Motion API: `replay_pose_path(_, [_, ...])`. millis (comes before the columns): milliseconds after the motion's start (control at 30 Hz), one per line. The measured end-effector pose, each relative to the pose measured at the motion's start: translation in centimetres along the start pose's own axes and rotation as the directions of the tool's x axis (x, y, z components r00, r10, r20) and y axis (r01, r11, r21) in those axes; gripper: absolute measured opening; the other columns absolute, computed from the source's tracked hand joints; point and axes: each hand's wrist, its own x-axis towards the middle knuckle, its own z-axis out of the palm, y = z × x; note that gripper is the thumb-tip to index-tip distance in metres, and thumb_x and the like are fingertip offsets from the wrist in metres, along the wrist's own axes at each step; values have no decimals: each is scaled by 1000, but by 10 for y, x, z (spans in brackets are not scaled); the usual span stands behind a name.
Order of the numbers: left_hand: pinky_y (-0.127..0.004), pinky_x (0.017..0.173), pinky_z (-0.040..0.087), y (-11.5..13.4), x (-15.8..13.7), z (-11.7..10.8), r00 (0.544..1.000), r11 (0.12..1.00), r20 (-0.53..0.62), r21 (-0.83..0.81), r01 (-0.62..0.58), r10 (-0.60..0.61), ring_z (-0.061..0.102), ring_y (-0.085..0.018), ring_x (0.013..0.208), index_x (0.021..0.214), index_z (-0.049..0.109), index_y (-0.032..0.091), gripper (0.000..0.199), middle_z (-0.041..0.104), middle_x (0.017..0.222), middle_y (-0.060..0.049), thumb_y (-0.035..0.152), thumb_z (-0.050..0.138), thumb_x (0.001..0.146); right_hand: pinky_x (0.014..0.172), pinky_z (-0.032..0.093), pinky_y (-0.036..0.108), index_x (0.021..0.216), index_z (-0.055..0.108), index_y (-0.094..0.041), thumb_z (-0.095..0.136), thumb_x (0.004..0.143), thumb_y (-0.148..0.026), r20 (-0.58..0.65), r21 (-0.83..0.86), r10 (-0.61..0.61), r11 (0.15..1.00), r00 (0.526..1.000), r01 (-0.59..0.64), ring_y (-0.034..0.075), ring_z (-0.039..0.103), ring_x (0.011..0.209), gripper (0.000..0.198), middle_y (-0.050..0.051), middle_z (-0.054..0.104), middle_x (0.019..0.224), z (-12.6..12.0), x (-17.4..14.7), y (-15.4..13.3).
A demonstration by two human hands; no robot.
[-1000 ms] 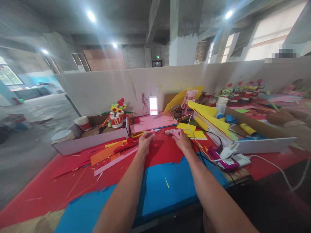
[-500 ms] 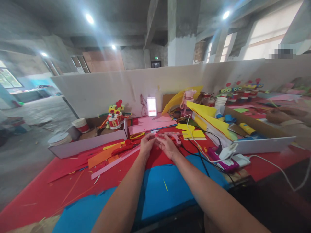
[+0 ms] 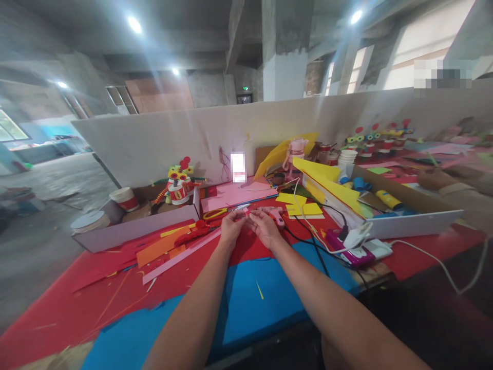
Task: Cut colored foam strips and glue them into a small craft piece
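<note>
My left hand [image 3: 231, 229] and my right hand [image 3: 264, 229] meet over the red sheet in the middle of the table. Both are closed, pinching a small pink piece of paper [image 3: 247, 210] from its two sides. Fingers cover much of that piece, so its exact shape is hidden. A pink glue gun [image 3: 277, 217] lies just beyond my right hand. Yellow-handled scissors [image 3: 216, 214] rest behind my left hand, and a long pink paper strip [image 3: 183, 257] runs out to the left of it.
On the left, a low box [image 3: 131, 226] holds a paper-cup robot figure [image 3: 179, 187]. Yellow paper pieces [image 3: 304, 209] and a purple power strip [image 3: 352, 252] with cables lie right. Behind them stands a white box [image 3: 416, 225] of parts. Another person's hand [image 3: 433, 177] works at far right.
The view has shifted slightly. My hands stay together on the pink piece, with small finger movements. At far right, the other person's hand has moved a little.
</note>
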Motion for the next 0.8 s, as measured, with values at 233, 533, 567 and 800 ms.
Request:
replay_pose_path(233, [-25, 66, 45, 3, -1, 1, 1000, 999, 10, 26, 22, -22, 58, -14, 66, 72, 70, 16, 17, 66, 69, -1, 26, 76, 59, 78, 55, 33, 78, 60, -19, 83, 55, -25, -28, -40, -40, 998, 999, 38, 15, 68, 72, 33, -2, 69, 70, -4, 4, 4])
replay_pose_path(533, [-28, 71, 48, 8, -4, 1, 979, 974, 95, -117, 192, -181, 64, -17, 70, 82, 74, 16, 30, 72, 75, -5, 33, 80, 58, 76, 58, 34, 75, 58, -20, 79, 60, -22, -118, -160, -74, 986, 990, 55, 17, 70, 73, 25, -2, 68, 70, -5, 3, -1])
replay_pose_path(567, [-29, 70, 48, 8, -4, 1, 978, 970, 83, -135, 200, -190, 64, -17, 69, 79, 74, 16, 30, 72, 74, -5, 36, 80, 58, 75, 59, 34, 75, 59, -19, 78, 62, -21, -123, -173, -67, 984, 990, 46, 17, 71, 73, 24, -1, 68, 70, -5, 2, -2])
replay_pose_path(800, [-30, 71, 50, 5, -3, 0, 982, 973, 59, -133, 186, -180, 65, -18, 68, 78, 76, 15, 34, 73, 73, -6, 39, 84, 55, 76, 61, 37, 74, 60, -18, 80, 62, -17, -99, -209, -33, 978, 995, 11, 18, 71, 70, 23, -1, 66, 67, -8, 1, -2])
